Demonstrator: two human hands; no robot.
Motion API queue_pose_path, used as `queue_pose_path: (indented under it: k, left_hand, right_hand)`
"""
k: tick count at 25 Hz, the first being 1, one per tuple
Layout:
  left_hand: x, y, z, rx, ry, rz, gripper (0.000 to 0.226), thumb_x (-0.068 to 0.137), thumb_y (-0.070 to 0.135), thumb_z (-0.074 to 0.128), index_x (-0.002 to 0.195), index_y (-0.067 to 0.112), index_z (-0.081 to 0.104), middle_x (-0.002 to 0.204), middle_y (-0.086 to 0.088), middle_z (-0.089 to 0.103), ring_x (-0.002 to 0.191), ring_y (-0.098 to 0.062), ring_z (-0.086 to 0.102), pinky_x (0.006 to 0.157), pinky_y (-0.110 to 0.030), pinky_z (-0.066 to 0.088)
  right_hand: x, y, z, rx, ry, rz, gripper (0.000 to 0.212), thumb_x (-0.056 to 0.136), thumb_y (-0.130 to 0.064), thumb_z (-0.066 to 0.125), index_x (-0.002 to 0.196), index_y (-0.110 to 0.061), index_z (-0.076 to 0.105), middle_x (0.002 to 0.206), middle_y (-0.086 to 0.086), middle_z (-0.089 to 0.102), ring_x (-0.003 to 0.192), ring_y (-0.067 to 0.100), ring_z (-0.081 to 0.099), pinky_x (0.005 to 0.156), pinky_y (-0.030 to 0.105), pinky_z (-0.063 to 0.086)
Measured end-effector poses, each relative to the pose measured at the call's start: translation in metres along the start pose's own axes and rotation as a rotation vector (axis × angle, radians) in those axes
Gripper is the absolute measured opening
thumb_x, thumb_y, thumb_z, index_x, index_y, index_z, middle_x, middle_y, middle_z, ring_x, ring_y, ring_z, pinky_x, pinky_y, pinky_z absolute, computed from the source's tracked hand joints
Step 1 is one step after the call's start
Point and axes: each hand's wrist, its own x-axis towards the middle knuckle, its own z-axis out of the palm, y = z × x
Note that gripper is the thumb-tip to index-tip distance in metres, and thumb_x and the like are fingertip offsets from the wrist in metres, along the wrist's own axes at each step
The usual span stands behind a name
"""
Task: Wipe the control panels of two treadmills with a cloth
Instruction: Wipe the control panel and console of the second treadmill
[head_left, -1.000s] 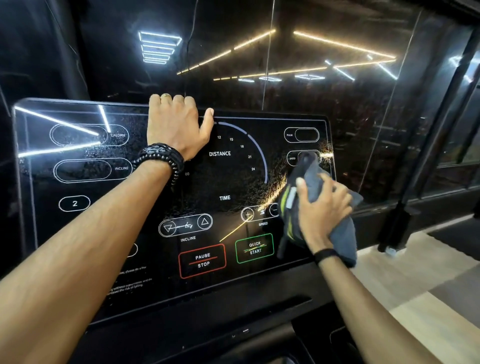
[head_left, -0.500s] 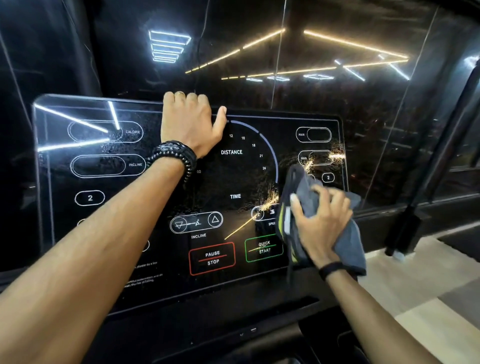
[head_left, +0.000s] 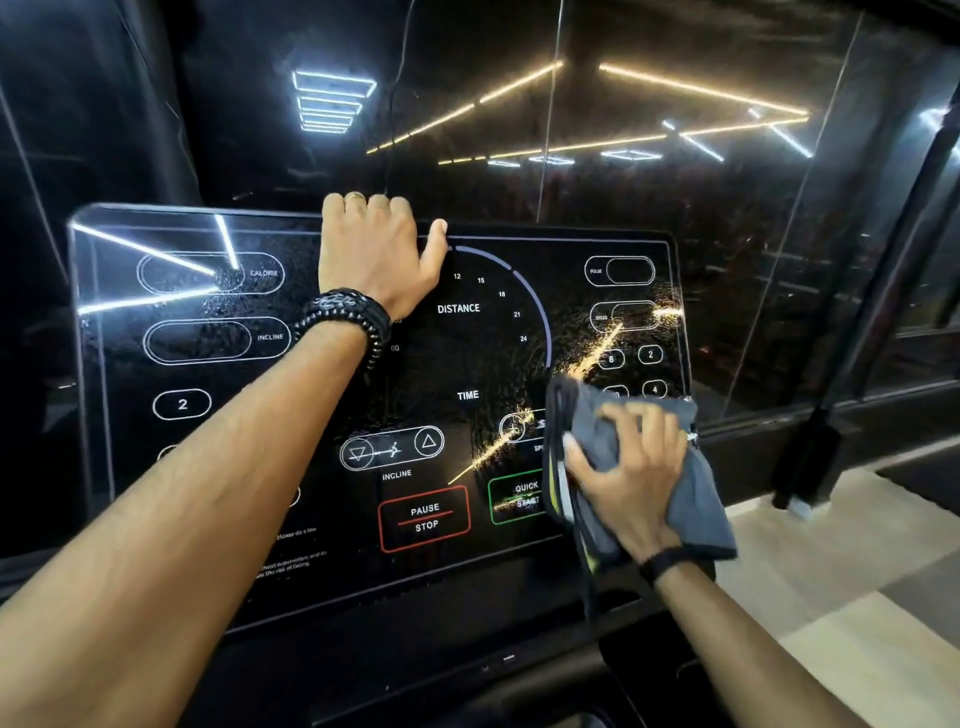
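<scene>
While the cloth (head_left: 618, 467) covers the panel's (head_left: 208, 467) lower right corner, it hides part of the green QUICK START button (head_left: 511, 499) and most of the speed control above it, and only the tops of some numbered keys show over its upper edge. Small print at the lower left is too fine to read. Both forearms run out of the picture at the bottom.

Glossy and black, the panel carries streaks of reflected ceiling light and a speckle of droplets or smears. Dark glass (head_left: 675, 234) behind it mirrors white and amber strip lights. Pale floor (head_left: 831, 597) shows at the lower right.

At the panel's top edge the left hand (head_left: 376, 260) rests with fingers hooked over the rim and thumb flat on the face; a black beaded bracelet (head_left: 348, 317) circles that wrist. With curled fingers the right hand (head_left: 631, 478) bunches the grey cloth and presses it against the panel.
</scene>
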Motion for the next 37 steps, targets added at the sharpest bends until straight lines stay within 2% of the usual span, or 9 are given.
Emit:
queue_pose_path:
  k: [3, 6, 10, 16, 20, 24, 30, 33, 37]
  left_hand:
    - [0.0, 0.0, 0.0, 0.0, -0.004, 0.003, 0.06, 0.097, 0.053, 0.027, 0.085, 0.004, 0.06, 0.089, -0.02, 0.066, 0.086, -0.038, 0.057, 0.083, -0.047, 0.036]
    - [0.001, -0.001, 0.0, -0.012, -0.001, 0.006, 0.06, 0.097, 0.053, 0.027, 0.084, 0.004, 0.059, 0.087, -0.019, 0.066, 0.086, -0.038, 0.058, 0.083, -0.047, 0.036]
    - [-0.001, -0.001, -0.001, -0.022, 0.014, 0.006, 0.058, 0.098, 0.053, 0.027, 0.081, 0.006, 0.057, 0.084, -0.018, 0.065, 0.083, -0.037, 0.057, 0.082, -0.047, 0.036]
    - [-0.001, 0.0, -0.001, -0.015, 0.002, 0.007, 0.056, 0.097, 0.052, 0.028, 0.078, 0.007, 0.055, 0.083, -0.019, 0.065, 0.081, -0.038, 0.056, 0.081, -0.047, 0.036]
    - [0.0, -0.002, 0.002, -0.025, 0.013, 0.005, 0.057, 0.097, 0.052, 0.029, 0.079, 0.006, 0.057, 0.083, -0.018, 0.065, 0.081, -0.038, 0.057, 0.08, -0.046, 0.036]
    - [-0.001, -0.001, 0.0, -0.026, 0.019, 0.0, 0.056, 0.098, 0.052, 0.028, 0.08, 0.008, 0.057, 0.084, -0.016, 0.065, 0.082, -0.036, 0.056, 0.081, -0.046, 0.036]
    - [-0.001, 0.0, 0.0, -0.006, 0.001, -0.002, 0.058, 0.097, 0.053, 0.026, 0.082, 0.007, 0.059, 0.085, -0.016, 0.065, 0.083, -0.036, 0.057, 0.081, -0.046, 0.036]
    - [0.0, -0.002, 0.001, -0.018, 0.005, -0.002, 0.057, 0.098, 0.053, 0.027, 0.082, 0.007, 0.059, 0.085, -0.017, 0.065, 0.084, -0.036, 0.057, 0.082, -0.046, 0.036]
    - [-0.001, -0.002, -0.001, -0.032, 0.004, -0.001, 0.056, 0.098, 0.053, 0.027, 0.08, 0.009, 0.057, 0.084, -0.014, 0.065, 0.083, -0.035, 0.057, 0.082, -0.046, 0.036]
  right_hand:
    - [0.048, -0.048, 0.013, 0.006, 0.062, 0.118, 0.043, 0.078, -0.057, 0.067, 0.098, -0.019, 0.065, 0.093, 0.007, 0.055, 0.086, 0.027, 0.049, 0.074, 0.043, 0.041]
    - [0.026, -0.083, 0.01, 0.05, 0.025, -0.003, 0.041, 0.079, -0.059, 0.067, 0.096, -0.021, 0.066, 0.095, 0.006, 0.057, 0.084, 0.025, 0.048, 0.073, 0.04, 0.038]
    - [-0.037, -0.037, -0.005, 0.06, -0.035, -0.198, 0.039, 0.078, -0.056, 0.064, 0.098, -0.023, 0.057, 0.096, 0.007, 0.056, 0.079, 0.025, 0.046, 0.068, 0.039, 0.038]
    - [0.041, -0.046, 0.011, -0.014, 0.071, 0.185, 0.042, 0.079, -0.056, 0.065, 0.098, -0.018, 0.065, 0.091, 0.006, 0.054, 0.085, 0.027, 0.049, 0.072, 0.042, 0.042]
    - [0.006, -0.086, 0.008, 0.062, 0.021, -0.028, 0.039, 0.082, -0.056, 0.064, 0.098, -0.021, 0.066, 0.095, 0.006, 0.059, 0.083, 0.026, 0.048, 0.072, 0.04, 0.037]
    - [-0.054, -0.029, -0.008, 0.082, -0.038, -0.246, 0.038, 0.081, -0.057, 0.062, 0.102, -0.025, 0.056, 0.101, 0.005, 0.054, 0.08, 0.026, 0.047, 0.068, 0.039, 0.037]
    - [0.04, -0.058, 0.013, 0.004, 0.078, 0.178, 0.041, 0.078, -0.055, 0.067, 0.099, -0.02, 0.066, 0.091, 0.006, 0.056, 0.084, 0.028, 0.051, 0.073, 0.042, 0.04]
    - [0.029, -0.104, 0.013, 0.061, 0.037, 0.022, 0.039, 0.078, -0.055, 0.067, 0.099, -0.023, 0.068, 0.097, 0.005, 0.059, 0.084, 0.027, 0.05, 0.073, 0.041, 0.039]
    - [-0.045, -0.064, -0.003, 0.105, -0.044, -0.238, 0.04, 0.076, -0.056, 0.064, 0.102, -0.026, 0.058, 0.099, 0.007, 0.058, 0.079, 0.028, 0.051, 0.07, 0.038, 0.036]
